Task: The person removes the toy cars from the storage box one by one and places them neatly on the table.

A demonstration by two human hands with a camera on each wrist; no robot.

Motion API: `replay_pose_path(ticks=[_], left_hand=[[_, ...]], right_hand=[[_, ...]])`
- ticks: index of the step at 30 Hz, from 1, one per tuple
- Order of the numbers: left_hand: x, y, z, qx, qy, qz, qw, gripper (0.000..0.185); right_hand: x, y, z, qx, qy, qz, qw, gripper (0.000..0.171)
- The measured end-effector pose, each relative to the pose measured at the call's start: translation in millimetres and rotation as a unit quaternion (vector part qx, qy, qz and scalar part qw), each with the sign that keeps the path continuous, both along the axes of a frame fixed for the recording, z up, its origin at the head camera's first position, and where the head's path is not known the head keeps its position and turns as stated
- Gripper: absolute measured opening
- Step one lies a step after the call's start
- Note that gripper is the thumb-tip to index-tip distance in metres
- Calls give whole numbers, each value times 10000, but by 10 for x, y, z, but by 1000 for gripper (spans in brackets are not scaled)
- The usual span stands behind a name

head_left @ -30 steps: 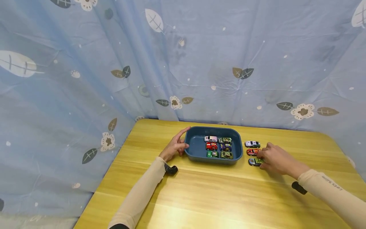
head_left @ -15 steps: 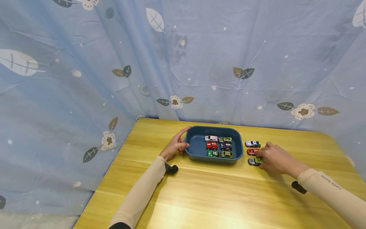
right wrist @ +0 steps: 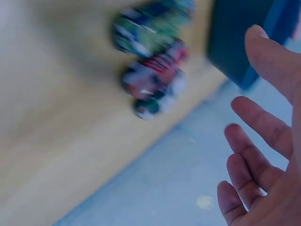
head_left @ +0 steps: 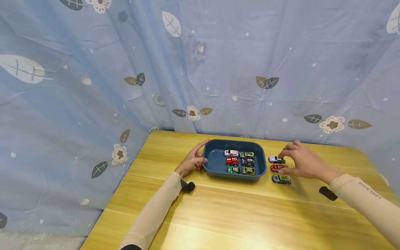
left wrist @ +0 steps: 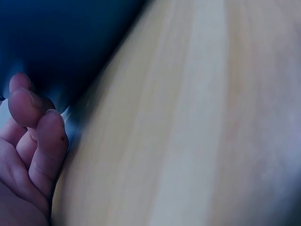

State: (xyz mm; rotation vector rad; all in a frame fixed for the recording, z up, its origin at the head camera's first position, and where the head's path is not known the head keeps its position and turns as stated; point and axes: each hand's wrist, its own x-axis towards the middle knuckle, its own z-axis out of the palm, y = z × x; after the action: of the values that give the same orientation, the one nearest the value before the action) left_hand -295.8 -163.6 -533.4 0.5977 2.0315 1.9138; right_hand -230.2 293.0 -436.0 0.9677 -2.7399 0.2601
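Toy cars [head_left: 279, 168] beside blue tray [head_left: 215, 163], right hand [head_left: 302, 162] above

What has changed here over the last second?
The right hand lifted off the nearest toy car and moved toward the far end of the row, fingers now open above the white car. The left hand stays against the blue tray; none of the cars moved.

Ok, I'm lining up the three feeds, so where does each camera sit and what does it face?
Head: looks forward and down at the table, blue tray, both forearms.
Left wrist: beside the left hand, facing the tray wall.
Right wrist: behind the open right hand, facing three blurred toy cars.
Shared: tray, tabletop.
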Motion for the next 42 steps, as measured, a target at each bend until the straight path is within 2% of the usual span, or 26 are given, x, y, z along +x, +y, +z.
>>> replay_pose_path(ticks=[4,8,17,24,32,42], left_hand=[[-2,-9,18,2,-12,5,10000,89],[3,-20,5,-23,-9,35,10000,89],[29,3,-35,49,-17,-27,10000,89],[14,12,-15,101,21,-25,9999,88],[19,0,-1,128,-47,-63,9999,90],[25,12,4,69,-31,19,10000,90]], right_hand=[[-127,-104,205,-290,-14,-264,9992,38],[-248,-237,264,-415,-153,-354,9984,38],[-442,-592,95,-292,-539,76,9981,38],[-575,-848,22,-112,-596,176,9980,33],[-735,-1170,-29,60,-950,297,9950,31],[-878,-1364,-137,393,-894,413,9944,25]])
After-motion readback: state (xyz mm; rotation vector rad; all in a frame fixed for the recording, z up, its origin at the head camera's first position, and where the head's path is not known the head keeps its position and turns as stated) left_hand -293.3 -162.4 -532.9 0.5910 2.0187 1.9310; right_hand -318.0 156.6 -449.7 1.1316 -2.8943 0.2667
